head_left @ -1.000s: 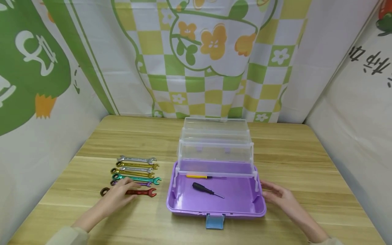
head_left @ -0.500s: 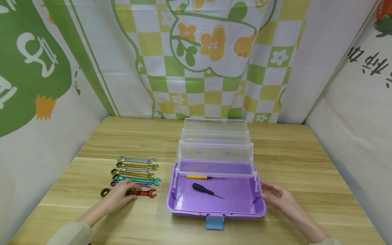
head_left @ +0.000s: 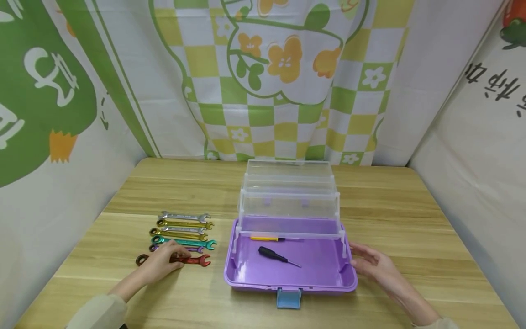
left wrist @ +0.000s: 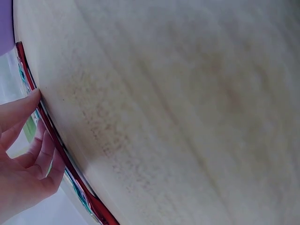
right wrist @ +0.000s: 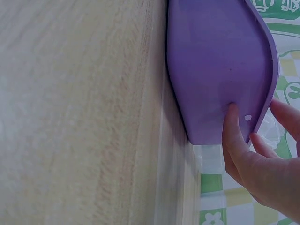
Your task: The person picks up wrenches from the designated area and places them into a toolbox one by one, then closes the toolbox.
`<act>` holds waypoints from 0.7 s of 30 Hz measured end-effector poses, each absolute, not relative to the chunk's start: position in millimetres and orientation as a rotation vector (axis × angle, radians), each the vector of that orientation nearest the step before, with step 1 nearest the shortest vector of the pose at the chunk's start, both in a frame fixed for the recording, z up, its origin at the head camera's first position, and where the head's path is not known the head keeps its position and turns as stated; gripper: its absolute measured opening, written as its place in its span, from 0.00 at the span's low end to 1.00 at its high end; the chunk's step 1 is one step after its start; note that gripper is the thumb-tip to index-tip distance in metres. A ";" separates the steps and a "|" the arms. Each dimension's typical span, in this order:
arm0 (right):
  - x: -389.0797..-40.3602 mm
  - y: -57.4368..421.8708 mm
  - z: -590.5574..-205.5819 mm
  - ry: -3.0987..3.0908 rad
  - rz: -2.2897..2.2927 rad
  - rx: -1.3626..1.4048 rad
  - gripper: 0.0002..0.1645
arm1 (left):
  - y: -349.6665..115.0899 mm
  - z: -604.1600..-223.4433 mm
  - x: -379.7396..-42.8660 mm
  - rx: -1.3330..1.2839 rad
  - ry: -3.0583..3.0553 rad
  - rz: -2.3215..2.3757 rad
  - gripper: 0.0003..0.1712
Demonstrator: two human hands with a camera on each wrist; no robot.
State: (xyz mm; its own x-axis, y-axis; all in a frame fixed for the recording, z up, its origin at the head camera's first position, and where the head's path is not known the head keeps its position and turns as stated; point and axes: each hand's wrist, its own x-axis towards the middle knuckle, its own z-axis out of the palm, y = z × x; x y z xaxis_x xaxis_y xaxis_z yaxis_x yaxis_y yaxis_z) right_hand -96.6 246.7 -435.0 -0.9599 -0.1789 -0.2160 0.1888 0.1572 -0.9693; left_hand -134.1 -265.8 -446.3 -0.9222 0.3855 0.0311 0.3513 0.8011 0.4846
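My left hand (head_left: 162,262) lies over a red combination wrench (head_left: 198,260), the nearest of a row of wrenches. In the left wrist view, thumb and fingers pinch the red wrench (left wrist: 52,131) from both sides, low at the table. My right hand (head_left: 378,265) rests against the right side of an open purple toolbox (head_left: 324,274). Right wrist view: one fingertip touches the outer purple wall (right wrist: 220,70), while other fingers lie near the rim. Inside the box lie a black-handled screwdriver (head_left: 273,254) and a yellow-handled one (head_left: 265,238), partly behind clear plastic.
Behind the red wrench are a purple wrench (head_left: 196,249), a teal wrench (head_left: 186,242), and several gold and silver wrenches (head_left: 185,217). Clear tiered trays (head_left: 289,201) rise at the toolbox's back. A blue latch (head_left: 289,299) hangs at its front. A patterned curtain (head_left: 287,114) stands behind the wooden table (head_left: 394,201).
Both hands stay in nearly the same places. The left sleeve and forearm have shifted slightly to the right. The wrenches and toolbox have not visibly moved on the table.
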 end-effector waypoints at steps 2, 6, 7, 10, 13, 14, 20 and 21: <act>-96.4 247.2 -435.6 2.159 -1.868 0.014 0.38 | -265.8 -446.6 -134.2 0.597 2.912 0.775 0.10; -96.2 247.2 -436.6 2.141 -1.880 0.034 0.39 | -266.5 -446.6 -134.9 0.624 2.889 0.792 0.10; -96.2 247.1 -436.6 2.134 -1.887 0.035 0.39 | -266.7 -446.4 -135.2 0.623 2.882 0.797 0.10; -96.5 246.5 -436.6 2.116 -1.911 0.030 0.39 | -267.8 -446.0 -137.0 0.617 2.857 0.806 0.10; -96.8 246.3 -436.4 2.109 -1.922 0.019 0.39 | -268.7 -445.6 -139.6 0.630 2.831 0.833 0.10; -97.0 246.3 -436.4 2.107 -1.926 0.020 0.39 | -268.9 -445.3 -140.6 0.645 2.818 0.844 0.09; -97.8 247.0 -436.6 2.119 -1.917 -0.003 0.38 | -270.6 -442.8 -144.6 0.682 2.701 0.922 0.09; -97.9 247.1 -436.7 2.122 -1.914 -0.013 0.38 | -271.1 -442.4 -145.1 0.686 2.685 0.937 0.09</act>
